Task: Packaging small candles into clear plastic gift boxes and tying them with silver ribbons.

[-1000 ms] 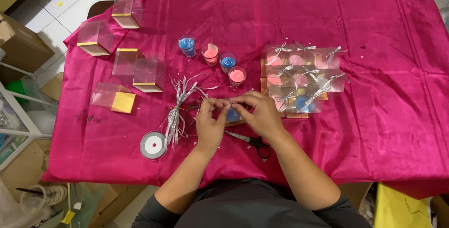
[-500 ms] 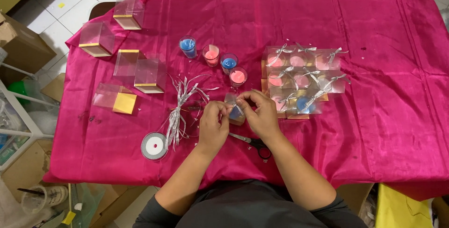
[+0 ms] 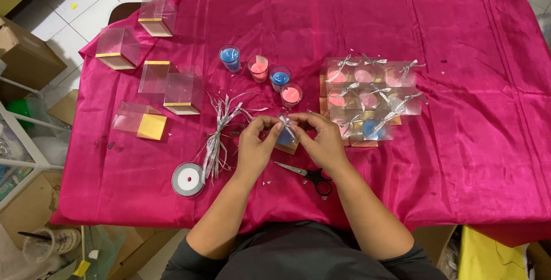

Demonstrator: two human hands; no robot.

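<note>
Fingertips from both sides meet over a small clear plastic box with a gold base and a blue candle inside [image 3: 285,137], where a thin silver ribbon bow [image 3: 284,121] sits on its top. To do this well, I'd judge the loops want drawing out evenly, with gentle, equal tension from each side, so the knot stays centred on the lid and the light box doesn't tip.

The left hand [image 3: 255,142] is nearly closed, thumb and forefinger pinched on the ribbon's left end, the other fingers curled against the box's side. The right hand [image 3: 321,137] mirrors it, pinching the right end and resting along the box. The box stands on the magenta satin tablecloth [image 3: 459,159], directly between the two hands.

Just beyond the right hand sits a cluster of finished clear boxes with silver bows [image 3: 370,99]. Beside the left hand lies a bundle of cut silver ribbon strips [image 3: 221,128], and nearer the person a silver ribbon spool [image 3: 188,179]. Black-handled scissors [image 3: 310,173] lie just below the right wrist.
</note>
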